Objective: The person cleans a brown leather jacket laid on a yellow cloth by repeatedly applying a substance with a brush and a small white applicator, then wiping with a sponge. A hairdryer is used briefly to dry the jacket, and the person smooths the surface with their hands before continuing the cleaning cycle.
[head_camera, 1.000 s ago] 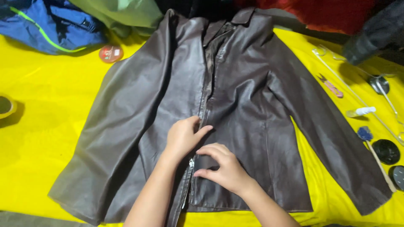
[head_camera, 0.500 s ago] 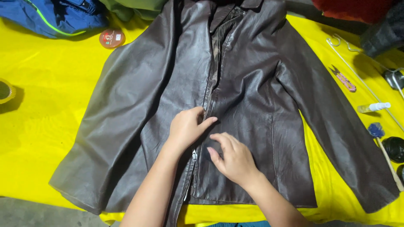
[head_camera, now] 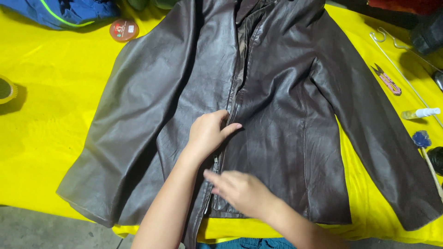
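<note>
Item: dark brown leather jacket (head_camera: 277, 120), spread front-up and flat on a yellow table cover (head_camera: 55, 138). Leather smooth, faintly creased, with a dull sheen; judged supple but fairly heavy, prone to slide on the cover.

Best taken hold of at the front edges beside the zipper (head_camera: 226, 133).

Left hand (head_camera: 207, 133) is closed on the zipper at mid-front. Right hand (head_camera: 242, 191) is laid flat, fingers extended, near the hem, holding nothing.

Right of the jacket: snips (head_camera: 386, 79), small spray bottle (head_camera: 420, 113).
</note>
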